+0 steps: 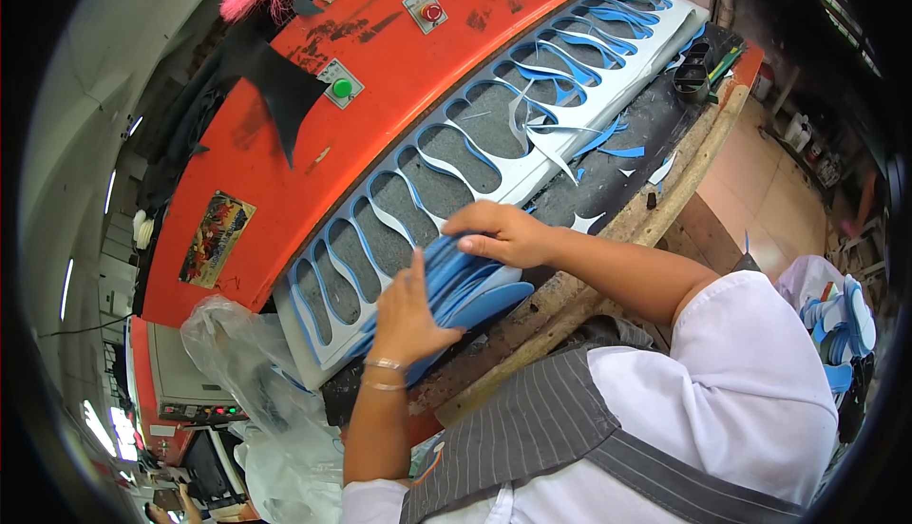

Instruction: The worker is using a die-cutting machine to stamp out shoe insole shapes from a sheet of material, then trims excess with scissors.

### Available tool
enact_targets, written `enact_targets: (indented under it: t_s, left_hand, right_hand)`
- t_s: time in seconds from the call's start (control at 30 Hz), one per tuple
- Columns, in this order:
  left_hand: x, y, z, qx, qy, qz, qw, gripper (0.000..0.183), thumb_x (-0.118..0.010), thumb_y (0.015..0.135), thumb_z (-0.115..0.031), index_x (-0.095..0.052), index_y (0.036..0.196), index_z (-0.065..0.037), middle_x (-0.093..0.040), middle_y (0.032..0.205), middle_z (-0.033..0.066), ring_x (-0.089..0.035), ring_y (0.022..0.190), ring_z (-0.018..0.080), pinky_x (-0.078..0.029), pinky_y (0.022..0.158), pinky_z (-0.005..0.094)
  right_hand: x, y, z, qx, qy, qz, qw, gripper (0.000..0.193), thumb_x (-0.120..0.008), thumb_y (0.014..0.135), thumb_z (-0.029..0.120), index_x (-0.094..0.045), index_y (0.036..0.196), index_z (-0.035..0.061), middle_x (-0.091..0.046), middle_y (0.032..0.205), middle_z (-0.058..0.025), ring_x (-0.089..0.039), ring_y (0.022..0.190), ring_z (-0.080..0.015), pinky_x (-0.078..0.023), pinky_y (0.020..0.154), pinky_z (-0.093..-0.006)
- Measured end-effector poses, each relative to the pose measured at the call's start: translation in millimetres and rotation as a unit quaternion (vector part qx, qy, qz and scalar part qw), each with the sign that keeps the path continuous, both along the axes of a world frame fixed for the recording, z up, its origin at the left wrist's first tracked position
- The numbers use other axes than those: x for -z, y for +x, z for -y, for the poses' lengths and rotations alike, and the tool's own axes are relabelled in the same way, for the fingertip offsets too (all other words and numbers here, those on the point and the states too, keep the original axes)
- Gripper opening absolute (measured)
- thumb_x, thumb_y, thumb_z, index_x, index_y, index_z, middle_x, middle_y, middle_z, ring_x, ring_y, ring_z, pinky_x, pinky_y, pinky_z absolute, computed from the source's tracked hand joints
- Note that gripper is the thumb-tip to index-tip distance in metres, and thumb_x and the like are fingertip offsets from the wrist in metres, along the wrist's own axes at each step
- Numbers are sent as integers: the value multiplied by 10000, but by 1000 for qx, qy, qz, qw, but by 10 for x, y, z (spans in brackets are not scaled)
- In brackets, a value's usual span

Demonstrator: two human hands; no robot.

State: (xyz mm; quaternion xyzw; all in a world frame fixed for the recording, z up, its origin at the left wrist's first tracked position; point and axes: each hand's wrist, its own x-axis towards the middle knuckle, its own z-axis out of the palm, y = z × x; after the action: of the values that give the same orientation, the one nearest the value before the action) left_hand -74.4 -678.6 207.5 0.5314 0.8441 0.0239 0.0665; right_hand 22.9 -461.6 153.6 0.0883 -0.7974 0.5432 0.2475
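A stack of blue shoe insoles (486, 304) lies at the front edge of the machine bed, with both my hands closed round it. My left hand (408, 315) grips its near left end, fingers up along the side and thumb out to the right. Over the far end bends my right hand (499, 234), its fingertips curled on the insoles. Beside the stack stretches a white and blue foam sheet (518, 180), with a row of insole-shaped holes cut through it. The undersides of the insoles are hidden.
An orange machine (380, 77) with a red button (431, 12) and a green button (342, 88) rises behind the sheet. Blue and white offcuts (622, 152) litter the dark ledge, near a black tray (693, 73). Clear plastic bags (223, 334) hang at the left.
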Motion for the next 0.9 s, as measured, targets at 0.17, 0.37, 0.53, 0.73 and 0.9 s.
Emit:
enact_targets:
  t_s: [0.17, 0.37, 0.53, 0.73, 0.9]
  left_hand:
    - [491, -45, 159, -22, -6, 30, 999, 1313, -821, 502, -511, -81, 1486, -54, -336, 1358, 283, -344, 1259, 422, -242, 1056, 493]
    - [469, -127, 260, -32, 5, 12, 999, 1363, -836, 486, -550, -59, 1480, -38, -305, 1384, 286, -302, 1290, 414, -228, 1049, 485]
    - [625, -55, 301, -26, 33, -29, 999, 1390, -820, 468, -618, -75, 1465, 2, -259, 1416, 285, -260, 1312, 423, -187, 1042, 523]
    - [640, -67, 353, -31, 18, -31, 999, 1412, -810, 466, -633, -49, 1461, 18, -180, 1459, 305, -159, 1370, 436, -133, 1063, 568]
    - [630, -89, 224, -44, -8, -33, 998, 1441, -816, 461, -627, -7, 1459, 27, -130, 1481, 312, -97, 1394, 438, -101, 1080, 565]
  right_hand:
    - [544, 86, -105, 61, 79, 88, 991, 662, -431, 934, 509, -407, 1371, 11, -440, 1372, -236, -395, 1303, -357, -297, 1078, -428]
    - [-327, 184, 40, 144, 303, -76, 939, 859, -403, 881, 639, -233, 1456, 23, -159, 1533, -189, -94, 1437, -308, -103, 1129, -522]
    - [338, 91, 158, 26, 394, 74, 916, 866, -395, 880, 645, -197, 1472, 44, -160, 1532, -193, -91, 1437, -313, -74, 1137, -506]
    - [560, 39, -308, 227, -22, 140, 963, 701, -326, 969, 500, -184, 1472, 33, -154, 1522, -231, -98, 1432, -330, -71, 1143, -465]
    - [699, -211, 389, 19, -85, 161, 983, 738, -295, 983, 504, -148, 1455, -43, -130, 1520, -249, -86, 1432, -325, -87, 1156, -384]
